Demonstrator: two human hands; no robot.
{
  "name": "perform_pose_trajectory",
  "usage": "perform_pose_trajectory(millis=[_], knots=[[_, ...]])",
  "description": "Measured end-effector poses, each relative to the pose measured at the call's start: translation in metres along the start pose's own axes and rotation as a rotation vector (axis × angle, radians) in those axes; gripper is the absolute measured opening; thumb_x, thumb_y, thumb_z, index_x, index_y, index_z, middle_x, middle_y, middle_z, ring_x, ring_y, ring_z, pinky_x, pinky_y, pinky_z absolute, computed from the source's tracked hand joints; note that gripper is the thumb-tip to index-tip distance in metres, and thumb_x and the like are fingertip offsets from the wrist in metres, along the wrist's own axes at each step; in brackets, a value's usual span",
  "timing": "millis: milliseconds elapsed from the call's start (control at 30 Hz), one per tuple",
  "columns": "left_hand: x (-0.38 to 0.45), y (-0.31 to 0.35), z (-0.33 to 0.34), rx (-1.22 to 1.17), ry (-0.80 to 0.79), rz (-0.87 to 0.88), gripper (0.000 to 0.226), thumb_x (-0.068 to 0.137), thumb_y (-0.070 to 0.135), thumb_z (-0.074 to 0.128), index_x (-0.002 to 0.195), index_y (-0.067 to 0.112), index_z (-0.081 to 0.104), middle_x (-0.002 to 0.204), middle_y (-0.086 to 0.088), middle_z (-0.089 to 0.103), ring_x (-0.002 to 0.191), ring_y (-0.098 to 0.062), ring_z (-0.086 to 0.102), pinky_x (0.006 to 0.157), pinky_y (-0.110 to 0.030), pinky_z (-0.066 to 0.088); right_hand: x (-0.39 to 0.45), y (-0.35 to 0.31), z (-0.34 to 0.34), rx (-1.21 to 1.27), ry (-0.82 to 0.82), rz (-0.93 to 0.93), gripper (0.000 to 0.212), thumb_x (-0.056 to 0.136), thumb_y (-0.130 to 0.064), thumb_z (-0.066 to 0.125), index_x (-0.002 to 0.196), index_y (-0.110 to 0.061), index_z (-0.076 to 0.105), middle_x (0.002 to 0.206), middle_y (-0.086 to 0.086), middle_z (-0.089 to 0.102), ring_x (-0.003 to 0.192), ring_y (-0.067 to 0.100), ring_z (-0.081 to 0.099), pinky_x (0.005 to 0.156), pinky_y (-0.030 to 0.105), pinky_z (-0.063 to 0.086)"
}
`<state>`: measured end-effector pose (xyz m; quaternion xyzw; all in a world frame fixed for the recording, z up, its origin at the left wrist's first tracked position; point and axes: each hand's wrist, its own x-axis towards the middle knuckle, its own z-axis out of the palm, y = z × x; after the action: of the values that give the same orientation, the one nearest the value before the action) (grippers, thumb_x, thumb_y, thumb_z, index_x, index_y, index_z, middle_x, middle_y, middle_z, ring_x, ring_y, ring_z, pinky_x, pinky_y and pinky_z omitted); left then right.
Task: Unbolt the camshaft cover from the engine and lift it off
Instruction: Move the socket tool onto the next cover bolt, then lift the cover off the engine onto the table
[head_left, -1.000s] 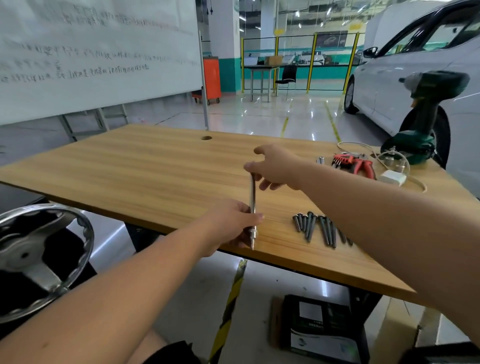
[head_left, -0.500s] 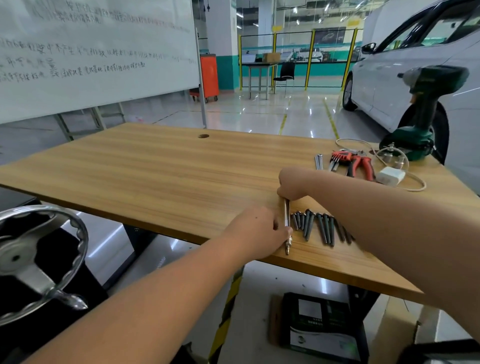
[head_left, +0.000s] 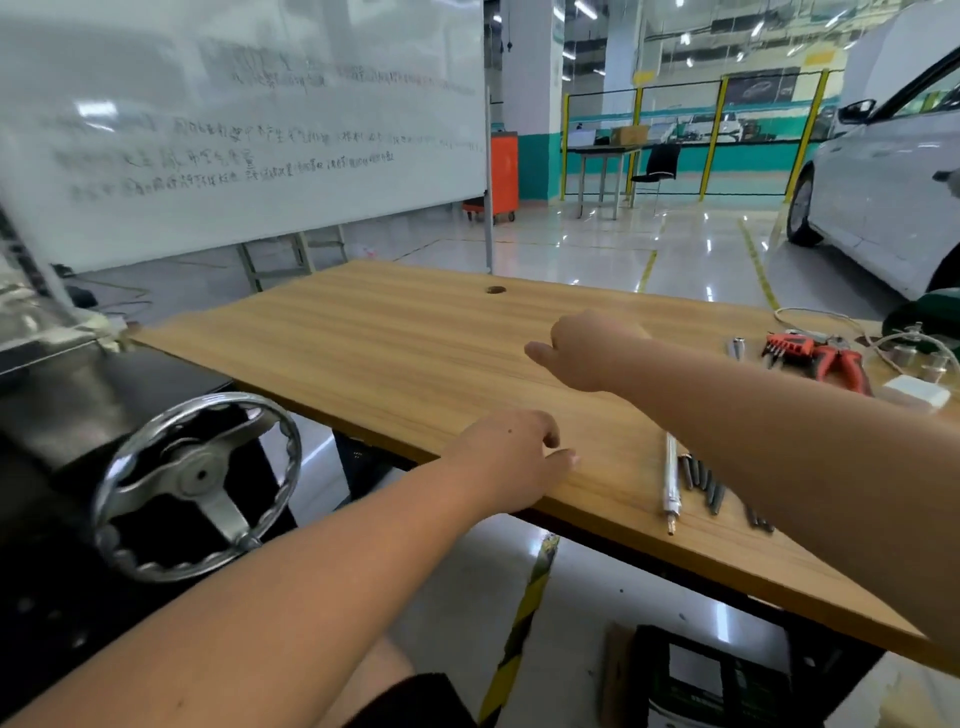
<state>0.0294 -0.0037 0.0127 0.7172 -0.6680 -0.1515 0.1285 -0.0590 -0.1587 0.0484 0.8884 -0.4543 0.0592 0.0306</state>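
Note:
A long silver bolt (head_left: 671, 483) lies on the wooden table (head_left: 415, 353) near its front edge, beside a row of several dark bolts (head_left: 711, 491). My left hand (head_left: 514, 457) hovers over the table's front edge to the left of the bolt, fingers loosely curled and holding nothing. My right hand (head_left: 584, 353) is above the table's middle, also loosely curled and holding nothing. At the far left is the black engine stand with its chrome handwheel (head_left: 197, 483). Only a blurred corner of the engine (head_left: 31, 332) shows; the camshaft cover is out of view.
Red pliers and a hex key set (head_left: 815, 353), a white charger (head_left: 914, 392) with cable and small sockets lie at the table's right end. A whiteboard (head_left: 249, 119) stands behind the table. A white car (head_left: 883, 192) is parked at the right. A dark box (head_left: 717, 680) sits on the floor.
Both hands have let go of the long bolt, which now lies beside the row of bolts. Both hands have moved left, and the view has swung left toward the engine stand.

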Motion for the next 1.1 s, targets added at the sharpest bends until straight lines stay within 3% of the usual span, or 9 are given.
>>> perform_pose_trajectory(millis=[100, 267, 400, 500, 700, 767, 867, 967, 1100], knots=[[-0.022, -0.041, -0.033, 0.118, 0.1, -0.097, 0.045, 0.103, 0.05, 0.05, 0.136, 0.021, 0.057, 0.124, -0.002, 0.068, 0.099, -0.018, 0.06, 0.079, -0.034, 0.047, 0.01, -0.072, -0.015, 0.154, 0.067, -0.151, 0.058, 0.102, -0.062, 0.029, 0.074, -0.017, 0.053, 0.073, 0.003, 0.059, 0.064, 0.019, 0.056, 0.052, 0.031, 0.04], [-0.112, -0.124, -0.114, 0.252, 0.353, -0.328, 0.031, 0.101, 0.045, 0.056, 0.118, 0.02, 0.065, 0.108, -0.005, 0.071, 0.102, -0.029, 0.066, 0.076, -0.035, 0.05, 0.008, -0.232, -0.06, 0.337, 0.159, -0.496, 0.061, 0.105, -0.057, 0.027, 0.071, -0.014, 0.054, 0.069, 0.004, 0.055, 0.064, 0.018, 0.051, 0.052, 0.031, 0.028], [-0.223, -0.171, -0.167, 0.371, 0.48, -0.508, 0.03, 0.1, 0.044, 0.059, 0.11, 0.018, 0.069, 0.105, -0.005, 0.071, 0.1, -0.027, 0.067, 0.079, -0.039, 0.055, -0.016, -0.351, -0.093, 0.332, 0.146, -0.774, 0.057, 0.106, -0.054, 0.027, 0.066, -0.017, 0.043, 0.07, 0.004, 0.041, 0.077, 0.026, 0.046, 0.066, 0.035, 0.031], [-0.302, -0.189, -0.193, 0.33, 0.538, -0.623, 0.021, 0.101, 0.037, 0.062, 0.11, 0.02, 0.069, 0.105, 0.003, 0.072, 0.098, -0.019, 0.067, 0.084, -0.038, 0.056, -0.035, -0.419, -0.104, 0.4, 0.173, -0.91, 0.056, 0.104, -0.059, 0.029, 0.067, -0.019, 0.044, 0.076, 0.005, 0.045, 0.081, 0.025, 0.045, 0.072, 0.034, 0.034], [-0.434, -0.209, -0.223, 0.337, 0.919, -0.807, 0.002, 0.099, 0.038, 0.065, 0.098, 0.037, 0.064, 0.087, 0.027, 0.058, 0.082, 0.01, 0.055, 0.069, -0.012, 0.04, -0.068, -0.502, -0.107, 0.455, 0.152, -1.036, 0.052, 0.099, -0.065, 0.039, 0.077, -0.02, 0.055, 0.08, 0.004, 0.06, 0.068, 0.015, 0.051, 0.061, 0.033, 0.04], [-0.479, -0.22, -0.23, 0.347, 1.061, -0.918, 0.004, 0.098, 0.038, 0.065, 0.1, 0.036, 0.062, 0.087, 0.025, 0.057, 0.081, 0.009, 0.053, 0.068, -0.013, 0.037, -0.072, -0.513, -0.102, 0.4, 0.146, -1.061, 0.051, 0.099, -0.062, 0.042, 0.084, -0.017, 0.06, 0.079, 0.004, 0.059, 0.067, 0.013, 0.051, 0.057, 0.031, 0.038], [-0.538, -0.24, -0.235, 0.32, 1.24, -1.115, 0.007, 0.099, 0.038, 0.063, 0.102, 0.032, 0.062, 0.091, 0.016, 0.059, 0.081, -0.004, 0.054, 0.072, -0.025, 0.039, -0.073, -0.519, -0.094, 0.387, 0.084, -1.085, 0.053, 0.102, -0.053, 0.045, 0.086, -0.007, 0.066, 0.077, 0.01, 0.065, 0.069, 0.022, 0.061, 0.064, 0.034, 0.052], [-0.578, -0.259, -0.226, 0.156, 1.332, -1.277, 0.024, 0.101, 0.044, 0.057, 0.107, 0.022, 0.064, 0.109, 0.001, 0.065, 0.093, -0.016, 0.056, 0.079, -0.031, 0.041, -0.07, -0.518, -0.086, 0.427, 0.124, -1.106, 0.047, 0.103, -0.05, 0.043, 0.089, -0.012, 0.065, 0.077, 0.007, 0.064, 0.07, 0.021, 0.06, 0.066, 0.034, 0.051], [-0.589, -0.272, -0.214, -0.724, 1.616, -1.082, 0.051, 0.102, 0.061, 0.049, 0.118, 0.016, 0.066, 0.114, -0.008, 0.073, 0.1, -0.028, 0.07, 0.093, -0.042, 0.055, -0.056, -0.516, -0.071, 0.395, 0.169, -1.007, 0.053, 0.099, -0.064, 0.031, 0.084, -0.02, 0.057, 0.078, 0.002, 0.058, 0.072, 0.02, 0.056, 0.069, 0.036, 0.052]])
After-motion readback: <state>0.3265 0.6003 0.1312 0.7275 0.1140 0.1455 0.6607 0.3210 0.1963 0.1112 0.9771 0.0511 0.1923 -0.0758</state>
